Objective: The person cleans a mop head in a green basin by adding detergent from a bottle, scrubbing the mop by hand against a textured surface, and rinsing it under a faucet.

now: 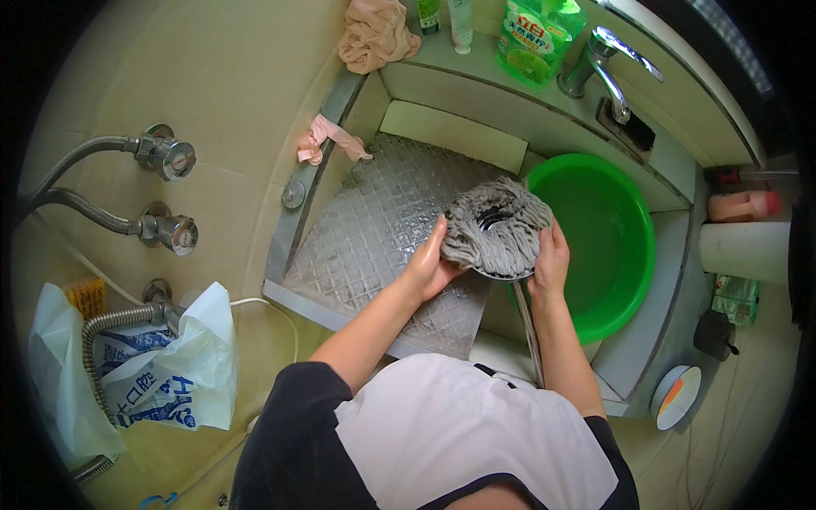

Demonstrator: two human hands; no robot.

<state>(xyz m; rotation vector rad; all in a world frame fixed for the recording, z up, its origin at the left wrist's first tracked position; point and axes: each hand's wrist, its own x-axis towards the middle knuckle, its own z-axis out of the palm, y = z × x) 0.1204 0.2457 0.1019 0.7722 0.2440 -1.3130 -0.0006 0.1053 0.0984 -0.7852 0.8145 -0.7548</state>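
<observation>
Between my hands is a round mop head [500,248] with grey string strands and a dark ring at its middle. My left hand [431,265] is closed on its left edge, and my right hand [551,262] grips the right edge. A thin metal pole [527,327] runs from under the mop head down toward my body, beside my right forearm. Beneath the mop and my left forearm lies the ridged grey washboard slab [361,225], wet and shiny. Just right of my right hand stands a green basin [642,255]; it seems to hold water.
A chrome faucet [586,68] rises at the back right beside a dark brush [627,127]. A green detergent bottle [535,42] and a peach cloth [374,36] sit on the back ledge. A pink cloth [327,140] hangs over the left rim. Valves [166,153] project from the left wall.
</observation>
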